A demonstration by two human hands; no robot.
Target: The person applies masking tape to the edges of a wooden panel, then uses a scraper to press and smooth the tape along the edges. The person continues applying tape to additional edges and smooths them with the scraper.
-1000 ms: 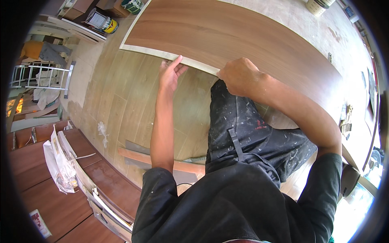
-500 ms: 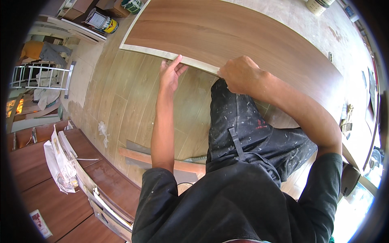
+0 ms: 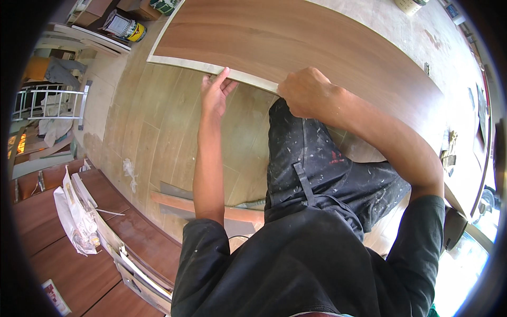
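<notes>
A long brown wood-grain board point(image 3: 296, 45) with a pale edge point(image 3: 193, 65) lies across in front of me. My left hand point(image 3: 214, 94) reaches up to that near edge, one fingertip laid on the pale strip and the other fingers apart just below it. Farther right along the same edge, my right hand point(image 3: 305, 92) is closed in a fist, knuckles up, against the board. Whatever sits inside this fist is hidden by the hand itself. My knee in paint-spotted dark trousers point(image 3: 303, 142) is close under the right hand.
Paint buckets point(image 3: 127, 27) stand at the far left, another bucket point(image 3: 409, 5) at the far right. A metal ladder point(image 3: 53, 103) lies near a person in grey trousers point(image 3: 64, 71). Brown panels point(image 3: 63, 238) with white wrapping point(image 3: 76, 219) fill the lower left. Flat strips point(image 3: 177, 201) lie beside my left arm.
The view has shifted slightly, so board and hands appear a little farther left. Both hands keep nearly the same places along the edge.
</notes>
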